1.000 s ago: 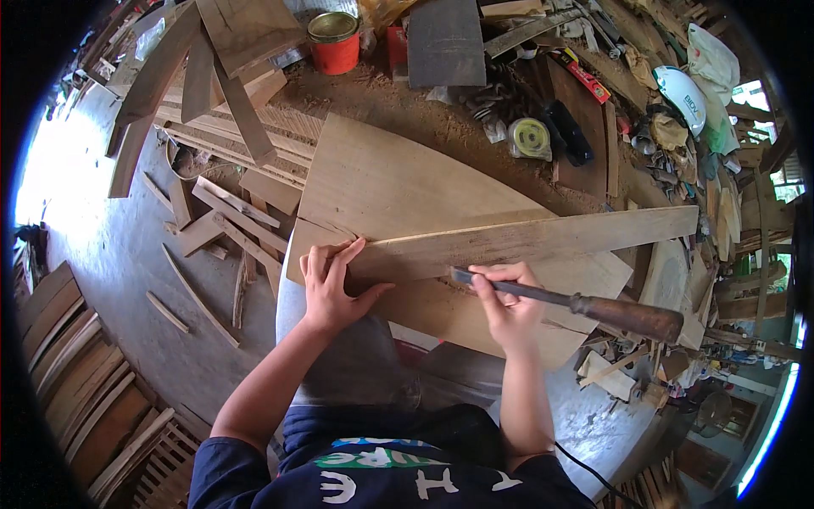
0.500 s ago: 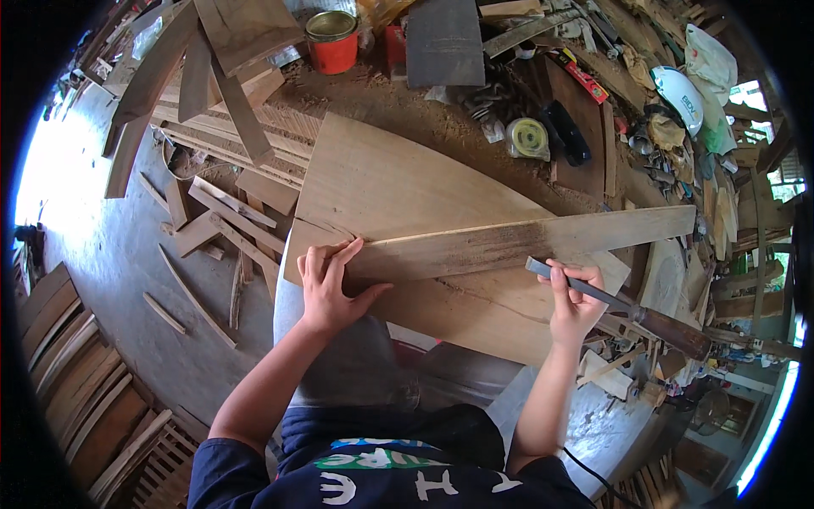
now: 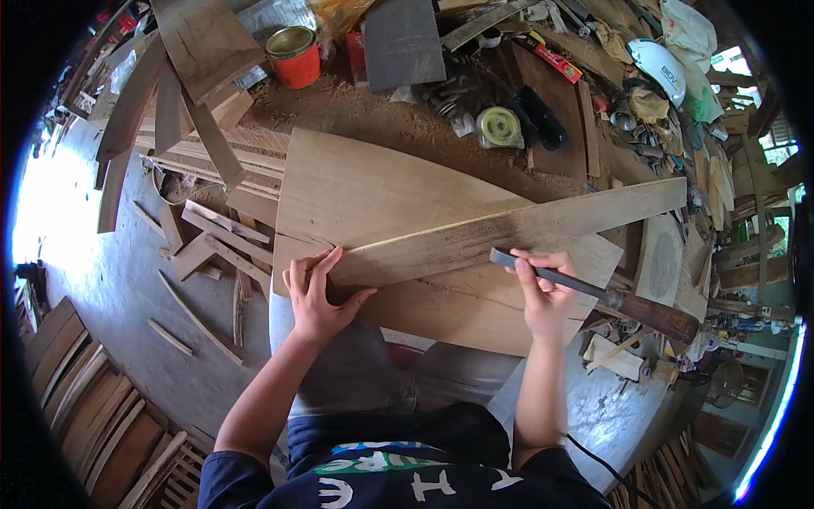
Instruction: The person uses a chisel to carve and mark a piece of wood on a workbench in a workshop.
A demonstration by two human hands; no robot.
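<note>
A long narrow plank (image 3: 509, 229) lies slanted across a wide curved board (image 3: 373, 187) in front of me. My left hand (image 3: 315, 293) presses flat on the plank's left end, fingers spread. My right hand (image 3: 547, 293) grips a chisel (image 3: 593, 293) by its dark metal blade, the tip resting against the plank's lower edge near the middle. The chisel's brown wooden handle sticks out to the right, past the board's edge.
A red tin can (image 3: 294, 56), a dark panel (image 3: 403, 38), a yellow tape roll (image 3: 498, 127) and a white helmet (image 3: 667, 61) lie at the far side among scattered tools. Wood offcuts (image 3: 199, 246) and stacked slats (image 3: 68, 382) cover the floor to the left.
My right hand slid the chisel rightward along the plank's lower edge, then came back a little leftward. The left hand stayed pressed on the plank's left end.
</note>
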